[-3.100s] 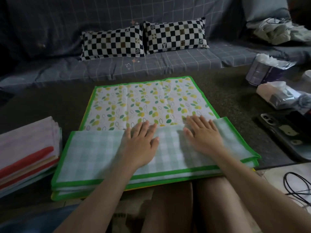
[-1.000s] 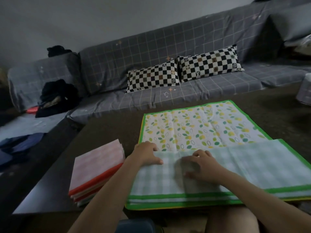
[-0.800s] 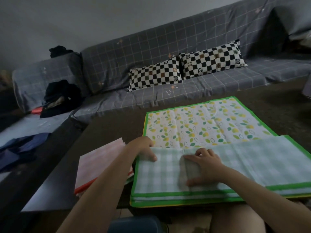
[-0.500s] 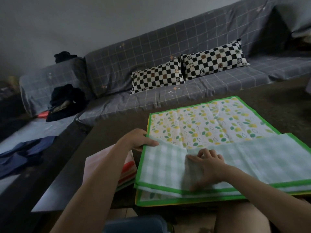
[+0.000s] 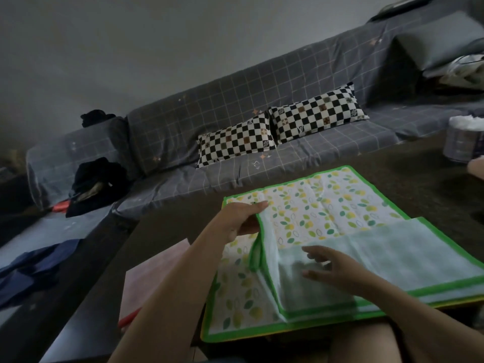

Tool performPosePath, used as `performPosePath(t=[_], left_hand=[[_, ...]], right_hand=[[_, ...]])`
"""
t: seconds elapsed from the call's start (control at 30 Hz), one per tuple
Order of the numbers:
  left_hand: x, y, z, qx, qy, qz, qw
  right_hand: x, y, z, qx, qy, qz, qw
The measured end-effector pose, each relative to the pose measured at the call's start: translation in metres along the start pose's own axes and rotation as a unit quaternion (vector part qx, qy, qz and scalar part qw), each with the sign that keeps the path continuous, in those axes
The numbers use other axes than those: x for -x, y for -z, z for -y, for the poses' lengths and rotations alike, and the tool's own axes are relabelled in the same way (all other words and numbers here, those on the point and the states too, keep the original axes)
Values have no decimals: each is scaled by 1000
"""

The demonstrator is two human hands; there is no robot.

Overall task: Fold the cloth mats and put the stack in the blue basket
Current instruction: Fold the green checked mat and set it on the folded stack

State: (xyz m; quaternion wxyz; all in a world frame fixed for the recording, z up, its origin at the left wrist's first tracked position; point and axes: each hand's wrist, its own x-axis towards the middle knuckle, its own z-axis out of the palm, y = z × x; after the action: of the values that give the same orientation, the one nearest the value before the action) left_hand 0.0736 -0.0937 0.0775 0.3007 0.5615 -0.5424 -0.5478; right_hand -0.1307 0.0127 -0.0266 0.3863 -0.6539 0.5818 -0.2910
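Observation:
A green-bordered cloth mat (image 5: 327, 205) with a lemon-leaf print lies on the dark table, its near part folded over to show a pale green checked back. My left hand (image 5: 239, 218) pinches the mat's left edge and lifts it up and rightward. My right hand (image 5: 332, 269) hovers just over the checked fold with fingers spread. Another leaf-print mat (image 5: 235, 297) lies underneath, bared at the left. A stack of folded mats (image 5: 152, 281), pink on top, sits to the left. The blue basket is not in view.
The dark table (image 5: 170, 231) runs to a grey grid-pattern sofa (image 5: 235, 113) with two checkered pillows (image 5: 277, 129). Dark clothes (image 5: 97, 182) lie on the sofa's left. A tissue roll (image 5: 463, 142) stands at the table's far right. My knees are below the table edge.
My left hand has raised the mat's left edge and carried it to the right, baring the mat below. My right hand has lifted off the fold and spread its fingers.

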Motion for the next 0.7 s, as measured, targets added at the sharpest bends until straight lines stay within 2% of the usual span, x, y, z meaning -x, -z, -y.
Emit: performPosePath(t=[0.13,0.27,0.33,0.47,0.57,0.7], left_hand=[[-8,-46,-2,-19,-13,-15,1000],[-13,-94,9,-26,-22,-26,999],[-13,-116,19,-49,-31,-37,998],[-17,-151,44,-113,-55,-73,989],[-18,-169,57,-103,-39,-88,990],[-20,-176,68,-92,-37,-95,991]], right_hand=[[16,28,-7,-166,-25,-69,983],[31,49,-20,-202,-51,-133,969],[36,54,-24,-203,-71,-141,966],[45,56,-29,-125,-101,-130,978],[48,50,-35,-14,-114,-127,985],[48,40,-41,78,-112,-129,982]])
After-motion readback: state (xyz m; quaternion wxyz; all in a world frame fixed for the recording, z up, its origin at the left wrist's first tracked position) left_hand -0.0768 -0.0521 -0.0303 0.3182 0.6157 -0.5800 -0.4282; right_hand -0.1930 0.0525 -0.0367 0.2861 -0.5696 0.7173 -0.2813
